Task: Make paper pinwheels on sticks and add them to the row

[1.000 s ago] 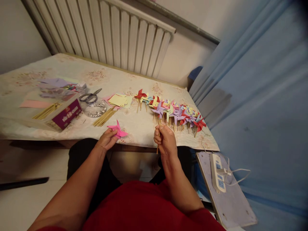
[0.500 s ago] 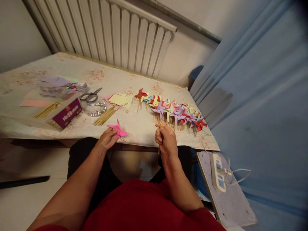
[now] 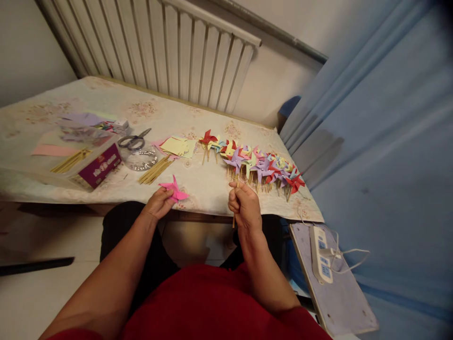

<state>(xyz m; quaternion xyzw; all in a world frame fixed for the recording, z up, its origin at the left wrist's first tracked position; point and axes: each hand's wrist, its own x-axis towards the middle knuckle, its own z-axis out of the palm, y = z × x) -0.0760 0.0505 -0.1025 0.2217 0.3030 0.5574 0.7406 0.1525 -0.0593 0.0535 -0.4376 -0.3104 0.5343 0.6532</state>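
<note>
My left hand [image 3: 159, 203] pinches a pink paper pinwheel head [image 3: 176, 191] at the table's front edge. To its right, my right hand [image 3: 245, 204] is closed round a thin wooden stick [image 3: 233, 221], whose lower end pokes out beneath the fist. The two hands are apart. Just beyond my right hand stand several finished paper pinwheels [image 3: 262, 167] on sticks, in red, purple, yellow, pink and blue. A bundle of loose wooden sticks [image 3: 155, 170] lies past my left hand, with yellow and pink paper squares [image 3: 177, 146] behind it.
On the left are a clear plastic box [image 3: 76, 177] with a purple label, scissors [image 3: 134, 140] and a round dish of shiny pins [image 3: 141, 160]. A radiator [image 3: 177, 52] backs the floral-covered table [image 3: 208, 203]. A power strip [image 3: 321, 255] and blue curtain [image 3: 371, 156] are at right.
</note>
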